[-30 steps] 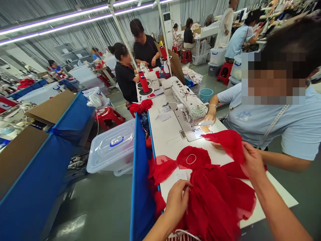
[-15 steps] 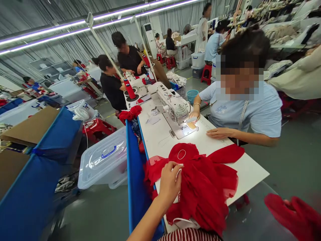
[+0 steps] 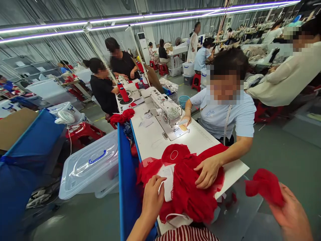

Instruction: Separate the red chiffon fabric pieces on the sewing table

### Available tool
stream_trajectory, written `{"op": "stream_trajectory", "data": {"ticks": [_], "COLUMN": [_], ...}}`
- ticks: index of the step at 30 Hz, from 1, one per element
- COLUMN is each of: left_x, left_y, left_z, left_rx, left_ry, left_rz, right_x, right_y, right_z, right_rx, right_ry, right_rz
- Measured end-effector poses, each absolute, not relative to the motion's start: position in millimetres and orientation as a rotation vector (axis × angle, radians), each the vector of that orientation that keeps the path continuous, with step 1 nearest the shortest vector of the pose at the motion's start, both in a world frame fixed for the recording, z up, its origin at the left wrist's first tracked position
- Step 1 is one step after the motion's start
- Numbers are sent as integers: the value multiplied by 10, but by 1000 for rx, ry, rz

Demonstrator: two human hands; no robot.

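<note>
A heap of red gauzy cloth (image 3: 190,190) lies at the near end of the white sewing table (image 3: 152,134). My left hand (image 3: 152,195) rests at the left edge of a white printed sheet (image 3: 168,179) on the heap. Its fingers are loosely bent, with a gap to the thumb. Off the table at the right, my right hand (image 3: 292,211) grips a crumpled piece of red fabric (image 3: 267,187). A co-worker's hand (image 3: 208,170) lies spread on the heap's right side. A thin white ring (image 3: 174,154) sits on the heap's far part.
A sewing machine (image 3: 165,107) with its lamp lit stands past the heap; the co-worker (image 3: 220,113) sits to its right. Along the table's left side runs a blue fabric bin (image 3: 125,174). A lidded clear plastic box (image 3: 92,160) stands left, near a red stool (image 3: 84,134).
My right hand has come into clearer view with the red piece. My left hand has drawn back toward me, uncovering more of the white sheet. The co-worker's hand has reached onto the heap.
</note>
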State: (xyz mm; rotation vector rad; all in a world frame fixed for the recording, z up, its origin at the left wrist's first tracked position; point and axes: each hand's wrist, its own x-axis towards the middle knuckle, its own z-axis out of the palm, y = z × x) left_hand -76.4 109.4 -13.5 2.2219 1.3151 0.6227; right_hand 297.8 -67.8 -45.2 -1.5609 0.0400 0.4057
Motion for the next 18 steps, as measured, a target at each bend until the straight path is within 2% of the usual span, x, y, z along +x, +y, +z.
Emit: {"op": "stream_trajectory", "data": {"ticks": [5, 11, 18], "left_x": [-814, -862, -879], "left_y": [1044, 1008, 971], "left_z": [-109, -95, -131], "left_rx": [2224, 2237, 2209], "left_ry": [1327, 1325, 1362], "left_rz": [673, 714, 686], "right_x": [2904, 2670, 2673], "right_y": [-469, -160, -233], "right_z": [-562, -1043, -1346], "right_rx": [-1610, -1824, -1981], "right_ry": [-197, -713, -770], "right_rz": [258, 447, 249]}}
